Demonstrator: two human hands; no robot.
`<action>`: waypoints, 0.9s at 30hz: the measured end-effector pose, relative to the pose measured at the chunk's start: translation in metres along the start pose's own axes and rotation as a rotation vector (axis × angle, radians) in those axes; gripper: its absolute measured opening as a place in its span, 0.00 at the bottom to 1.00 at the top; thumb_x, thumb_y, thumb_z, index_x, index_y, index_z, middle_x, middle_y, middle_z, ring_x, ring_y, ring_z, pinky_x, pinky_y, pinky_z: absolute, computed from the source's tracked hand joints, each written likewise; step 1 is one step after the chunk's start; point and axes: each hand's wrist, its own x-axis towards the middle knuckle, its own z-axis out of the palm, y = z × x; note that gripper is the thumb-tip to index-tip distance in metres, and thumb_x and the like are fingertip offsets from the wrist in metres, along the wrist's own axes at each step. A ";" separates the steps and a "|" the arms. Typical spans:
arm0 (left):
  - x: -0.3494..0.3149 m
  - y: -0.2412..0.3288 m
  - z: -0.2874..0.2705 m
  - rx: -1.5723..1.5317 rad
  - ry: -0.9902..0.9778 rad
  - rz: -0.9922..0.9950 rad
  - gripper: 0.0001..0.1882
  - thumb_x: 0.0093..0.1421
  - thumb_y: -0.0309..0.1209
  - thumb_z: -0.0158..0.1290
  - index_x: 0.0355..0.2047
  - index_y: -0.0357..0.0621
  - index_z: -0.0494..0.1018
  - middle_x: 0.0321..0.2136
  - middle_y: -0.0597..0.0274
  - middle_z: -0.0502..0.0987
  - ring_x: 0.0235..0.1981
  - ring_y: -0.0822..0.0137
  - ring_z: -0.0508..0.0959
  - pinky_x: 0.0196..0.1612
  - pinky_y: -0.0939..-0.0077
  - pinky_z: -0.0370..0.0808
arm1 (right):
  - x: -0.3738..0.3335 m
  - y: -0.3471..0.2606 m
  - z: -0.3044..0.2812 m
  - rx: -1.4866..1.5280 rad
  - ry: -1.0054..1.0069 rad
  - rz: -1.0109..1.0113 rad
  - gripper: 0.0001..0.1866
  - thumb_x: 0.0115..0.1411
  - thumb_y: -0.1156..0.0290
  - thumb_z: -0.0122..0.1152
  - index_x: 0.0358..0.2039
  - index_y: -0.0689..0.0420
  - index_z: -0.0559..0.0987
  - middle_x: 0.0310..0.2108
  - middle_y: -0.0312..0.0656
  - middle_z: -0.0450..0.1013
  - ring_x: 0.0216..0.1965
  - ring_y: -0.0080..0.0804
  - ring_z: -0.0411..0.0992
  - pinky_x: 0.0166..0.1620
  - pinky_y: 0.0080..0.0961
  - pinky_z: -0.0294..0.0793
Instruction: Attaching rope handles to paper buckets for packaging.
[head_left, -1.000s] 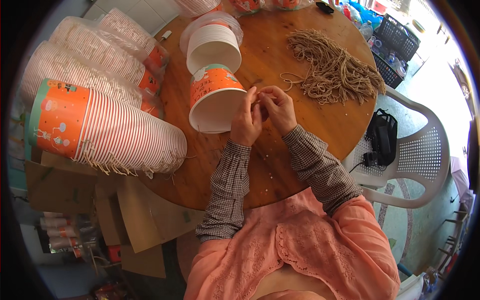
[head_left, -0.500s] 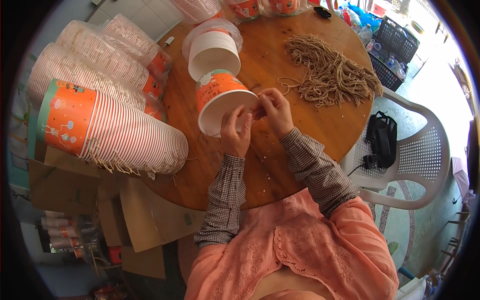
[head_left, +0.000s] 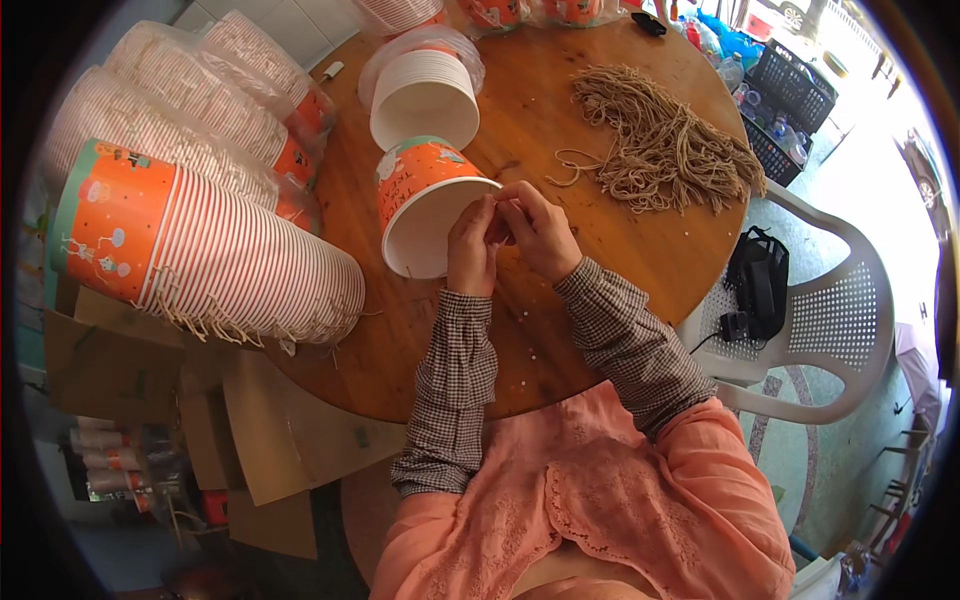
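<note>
Though small, lettering (head_left: 401,186) on the bucket (head_left: 424,216) beside the left hand (head_left: 470,252).

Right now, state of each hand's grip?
Left hand: fingers bunched; whether it holds anything, cannot tell.
Right hand: fingers bent beside orange tub; anything held is hidden.

Round wooden counter (head_left: 670,280)
A tan cord heap (head_left: 670,145) lies near its right edge, a long tub stack (head_left: 240,250) at its left edge, 1 orange tub (head_left: 422,175) between.
</note>
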 end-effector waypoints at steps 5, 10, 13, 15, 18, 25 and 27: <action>0.000 0.000 -0.002 -0.154 -0.092 -0.098 0.13 0.65 0.39 0.47 0.39 0.43 0.72 0.33 0.63 0.77 0.34 0.72 0.75 0.36 0.78 0.69 | 0.000 -0.005 -0.003 -0.050 -0.001 0.046 0.06 0.63 0.73 0.50 0.39 0.60 0.72 0.24 0.43 0.74 0.26 0.27 0.75 0.32 0.24 0.75; 0.000 0.002 -0.005 -0.266 -0.051 -0.201 0.12 0.64 0.39 0.49 0.40 0.45 0.72 0.35 0.63 0.77 0.36 0.70 0.75 0.37 0.75 0.69 | 0.000 -0.007 -0.003 -0.059 -0.059 0.048 0.07 0.63 0.73 0.51 0.40 0.60 0.72 0.26 0.44 0.75 0.28 0.28 0.76 0.33 0.25 0.75; 0.000 0.004 -0.006 -0.296 -0.040 -0.235 0.12 0.64 0.40 0.49 0.39 0.45 0.72 0.35 0.64 0.76 0.37 0.70 0.74 0.38 0.74 0.69 | -0.002 -0.006 -0.003 -0.073 -0.065 0.045 0.08 0.63 0.73 0.51 0.41 0.60 0.72 0.28 0.43 0.75 0.29 0.28 0.76 0.34 0.25 0.75; -0.001 0.005 -0.007 -0.303 -0.054 -0.226 0.12 0.64 0.40 0.49 0.39 0.46 0.72 0.35 0.64 0.75 0.37 0.70 0.74 0.38 0.74 0.69 | -0.006 -0.007 -0.001 -0.093 -0.055 -0.005 0.07 0.62 0.74 0.52 0.40 0.60 0.73 0.29 0.43 0.76 0.31 0.28 0.76 0.37 0.24 0.75; -0.001 0.006 -0.005 -0.329 -0.107 -0.210 0.12 0.63 0.39 0.50 0.39 0.45 0.71 0.35 0.65 0.74 0.37 0.70 0.73 0.39 0.74 0.69 | -0.008 -0.006 -0.005 -0.100 -0.058 -0.056 0.07 0.61 0.74 0.54 0.38 0.61 0.74 0.30 0.43 0.76 0.33 0.28 0.76 0.38 0.24 0.75; -0.005 0.005 0.001 -0.186 -0.073 -0.035 0.08 0.64 0.33 0.49 0.36 0.42 0.73 0.33 0.66 0.74 0.34 0.74 0.72 0.36 0.80 0.69 | -0.006 -0.012 -0.017 -0.129 -0.190 0.003 0.06 0.59 0.76 0.55 0.36 0.64 0.76 0.30 0.42 0.77 0.33 0.27 0.76 0.39 0.23 0.75; -0.007 0.005 0.005 -0.130 -0.034 -0.009 0.07 0.64 0.31 0.49 0.36 0.41 0.73 0.31 0.67 0.75 0.32 0.75 0.72 0.35 0.82 0.69 | -0.006 -0.013 -0.019 -0.069 -0.155 -0.001 0.07 0.60 0.76 0.55 0.38 0.65 0.75 0.31 0.42 0.77 0.32 0.25 0.75 0.38 0.22 0.75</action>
